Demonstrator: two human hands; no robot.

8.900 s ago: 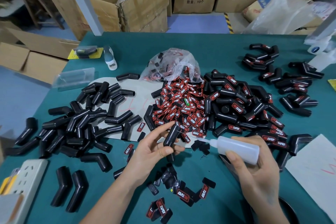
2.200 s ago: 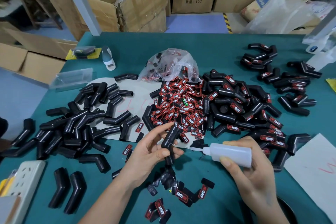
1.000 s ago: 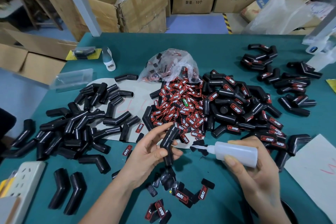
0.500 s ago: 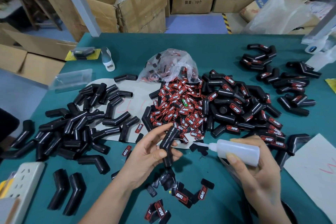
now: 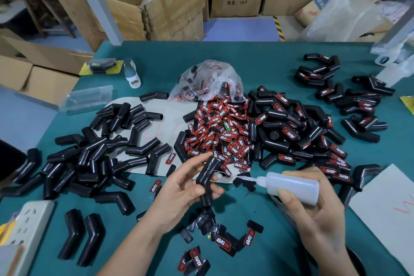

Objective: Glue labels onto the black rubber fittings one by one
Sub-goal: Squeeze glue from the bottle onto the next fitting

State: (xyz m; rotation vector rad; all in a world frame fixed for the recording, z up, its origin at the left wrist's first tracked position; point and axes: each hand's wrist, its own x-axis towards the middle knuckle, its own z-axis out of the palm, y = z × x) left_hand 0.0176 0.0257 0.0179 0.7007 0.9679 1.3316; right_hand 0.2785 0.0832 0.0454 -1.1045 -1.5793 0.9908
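My left hand (image 5: 181, 192) grips a bent black rubber fitting (image 5: 207, 175) above the green table, thumb across its lower leg. My right hand (image 5: 313, 215) holds a translucent glue bottle (image 5: 293, 187) on its side, nozzle pointing left, its tip a short gap from the fitting. A heap of red-and-black labels (image 5: 219, 134) lies just beyond the hands. Unlabelled fittings (image 5: 94, 154) are piled at the left. Labelled fittings (image 5: 298, 134) are piled at the right.
Loose labels (image 5: 224, 242) lie near the table's front edge. A clear bag (image 5: 208, 80) of labels sits behind the heap. A white power strip (image 5: 26, 231) lies at front left, white paper (image 5: 387, 215) at front right. Cardboard boxes (image 5: 156, 4) stand beyond the table.
The glue bottle's nozzle has drawn back to the right, away from the fitting it nearly touched 2.2 s ago. My left hand has tilted the fitting slightly; it stays in place.
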